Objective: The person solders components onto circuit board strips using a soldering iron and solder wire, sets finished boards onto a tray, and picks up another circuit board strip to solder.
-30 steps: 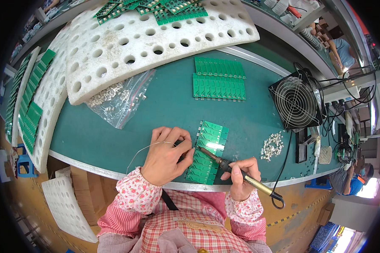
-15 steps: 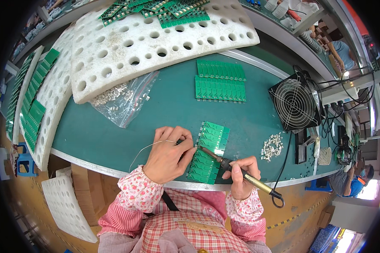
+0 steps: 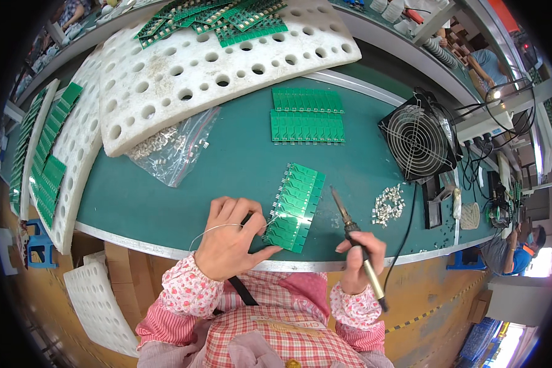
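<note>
Circuit board (image 3: 295, 205): smooth, glossy coating that throws back a bright patch of glare
Soldering iron (image 3: 353, 232): dull metal toward the tip, dark matt grip, shiny brass-like metal behind
Wire (image 3: 200, 234): thin bare metal with a silvery sheen
Table (image 3: 239, 159): smooth, mostly matt top
Table edge (image 3: 141, 243): pale strip that looks like metal
Bag (image 3: 184, 153): clear thin plastic, creased and shiny
Foam sheet (image 3: 196, 105): matt, slightly rough, stained
Fan (image 3: 417, 136): metal guard with a soft gleam
Apron (image 3: 239, 325): checked cloth, matt, wrinkled
Sleeves (image 3: 193, 285): printed cloth, gathered, matt
Box (image 3: 129, 270): matt brown cardboard
Stool (image 3: 40, 245): smooth plastic
</note>
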{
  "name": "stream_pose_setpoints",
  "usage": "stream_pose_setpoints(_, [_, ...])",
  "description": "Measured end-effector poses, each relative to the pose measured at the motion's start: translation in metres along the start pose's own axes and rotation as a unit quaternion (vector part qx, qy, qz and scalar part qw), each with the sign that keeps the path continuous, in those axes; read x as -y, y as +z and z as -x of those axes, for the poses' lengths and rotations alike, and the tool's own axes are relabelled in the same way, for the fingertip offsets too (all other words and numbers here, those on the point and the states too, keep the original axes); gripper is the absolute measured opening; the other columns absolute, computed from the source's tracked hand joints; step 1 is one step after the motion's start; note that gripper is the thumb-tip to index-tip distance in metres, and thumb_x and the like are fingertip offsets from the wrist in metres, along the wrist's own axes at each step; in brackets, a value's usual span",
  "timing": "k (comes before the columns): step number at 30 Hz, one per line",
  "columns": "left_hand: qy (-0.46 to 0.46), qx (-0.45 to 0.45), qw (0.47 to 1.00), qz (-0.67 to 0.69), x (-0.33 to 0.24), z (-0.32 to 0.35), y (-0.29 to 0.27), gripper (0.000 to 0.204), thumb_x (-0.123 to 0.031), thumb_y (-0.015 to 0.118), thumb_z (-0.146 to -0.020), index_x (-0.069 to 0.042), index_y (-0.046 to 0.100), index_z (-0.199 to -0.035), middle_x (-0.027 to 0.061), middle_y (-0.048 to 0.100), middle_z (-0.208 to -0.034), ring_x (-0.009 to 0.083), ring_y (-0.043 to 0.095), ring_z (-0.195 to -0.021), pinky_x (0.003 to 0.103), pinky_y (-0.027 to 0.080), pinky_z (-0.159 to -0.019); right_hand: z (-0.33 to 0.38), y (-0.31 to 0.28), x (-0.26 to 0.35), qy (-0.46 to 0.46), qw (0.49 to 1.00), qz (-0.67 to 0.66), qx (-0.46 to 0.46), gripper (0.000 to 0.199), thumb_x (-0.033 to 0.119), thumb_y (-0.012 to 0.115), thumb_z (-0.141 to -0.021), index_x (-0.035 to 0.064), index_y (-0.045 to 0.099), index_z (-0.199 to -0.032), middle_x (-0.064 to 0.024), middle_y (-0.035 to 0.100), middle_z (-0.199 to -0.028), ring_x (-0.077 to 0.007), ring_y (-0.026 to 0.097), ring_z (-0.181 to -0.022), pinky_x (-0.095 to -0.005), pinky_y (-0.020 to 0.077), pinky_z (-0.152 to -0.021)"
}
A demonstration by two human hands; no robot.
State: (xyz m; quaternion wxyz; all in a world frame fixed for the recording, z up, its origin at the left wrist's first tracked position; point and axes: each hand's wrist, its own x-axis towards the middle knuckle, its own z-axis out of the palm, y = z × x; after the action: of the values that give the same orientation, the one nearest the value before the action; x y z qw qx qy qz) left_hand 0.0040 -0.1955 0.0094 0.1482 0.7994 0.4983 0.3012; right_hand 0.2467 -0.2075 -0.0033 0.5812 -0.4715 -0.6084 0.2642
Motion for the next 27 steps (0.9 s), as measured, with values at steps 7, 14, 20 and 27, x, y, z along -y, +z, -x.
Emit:
stream_pose_setpoints(7, [0.079, 0.022, 0.996, 0.04, -0.032, 0.005, 0.005, 0.019, -0.019, 0.073, -0.079, -0.008, 0.058, -0.082, 0.0052, 0.054, -0.089, 0.0255, 0.053, -0.082, 0.041, 0.039, -0.078, -0.011, 0.01, 0.02, -0.153, 0.941, 0.227, 0.198, 0.031, 0.011, 0.078, -0.069, 0.0187, 0.074, -0.098, -0.0034, 0.042, -0.075, -0.0193, 0.05, -0.063, -0.0312, 0.0418, -0.052])
stream_pose_setpoints(14, [-0.002, 0.009, 0.999, 0.048, -0.026, 0.026, 0.0, 0.017, -0.017, 0.074, -0.078, -0.011, 0.059, -0.079, -0.0006, 0.061, -0.086, 0.0208, 0.056, -0.086, 0.041, 0.038, -0.083, -0.015, -0.001, 0.018, -0.18, 0.907, 0.237, 0.297, 0.031, 0.01, 0.075, -0.061, 0.02, 0.072, -0.09, -0.0019, 0.037, -0.073, -0.0182, 0.045, -0.06, -0.0316, 0.0383, -0.049])
stream_pose_setpoints(20, [-0.064, -0.114, 0.989, 0.068, -0.015, 0.019, -0.004, 0.015, -0.008, 0.075, -0.075, -0.008, 0.061, -0.072, 0.0007, 0.065, -0.079, 0.0217, 0.058, -0.08, 0.038, 0.037, -0.082, -0.013, -0.005, 0.007, -0.138, 0.961, 0.172, 0.168, 0.03, -0.001, 0.074, -0.072, 0.0074, 0.067, -0.1, -0.0047, 0.053, -0.071, -0.0179, 0.056, -0.062, -0.0303, 0.0454, -0.056])
stream_pose_setpoints(27, [-0.119, -0.163, 0.978, 0.059, 0.003, -0.015, 0.006, 0.012, -0.005, 0.071, -0.08, -0.005, 0.062, -0.073, 0.0042, 0.066, -0.079, 0.0227, 0.06, -0.075, 0.036, 0.039, -0.081, -0.018, 0.006, 0.003, 0.075, 0.996, -0.045, 0.001, 0.014, 0.006, 0.06, -0.091, -0.0016, 0.053, -0.101, -0.0063, 0.059, -0.068, -0.0091, 0.052, -0.052, -0.0226, 0.0421, -0.049])
